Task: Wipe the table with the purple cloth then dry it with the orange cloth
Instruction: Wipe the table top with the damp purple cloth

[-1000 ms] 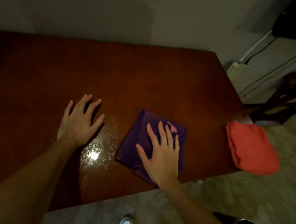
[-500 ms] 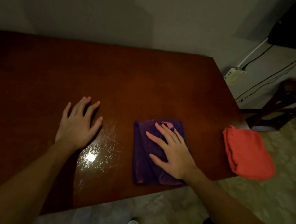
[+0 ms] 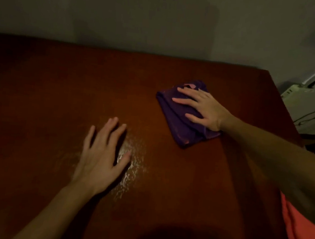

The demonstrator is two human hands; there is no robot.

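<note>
- Head view: the brown wooden tabletop (image 3: 59, 90) fills most of the picture, and it is dim in the room.
- The purple cloth (image 3: 179, 125) is folded and lies flat on the far right part of the tabletop. A small pink bit shows at its far edge.
- The right hand (image 3: 202, 108) lies flat on top of the purple cloth. Its fingers are straight and spread, and they point to the left. It presses on the cloth and does not curl round it.
- The left hand (image 3: 101, 158) lies flat on the bare tabletop, near the middle. Its fingers are straight and a little apart. It holds nothing.
- A shiny wet patch (image 3: 133, 165) sits on the tabletop just to the right of the left hand, touching its thumb side.
- The orange cloth (image 3: 303, 237) is at the near right edge of the tabletop. The right arm hides part of it.
- A white power strip (image 3: 292, 91) with dark cords is by the wall, past the far right corner.
- No box or bowl shows, and no words can be read.
</note>
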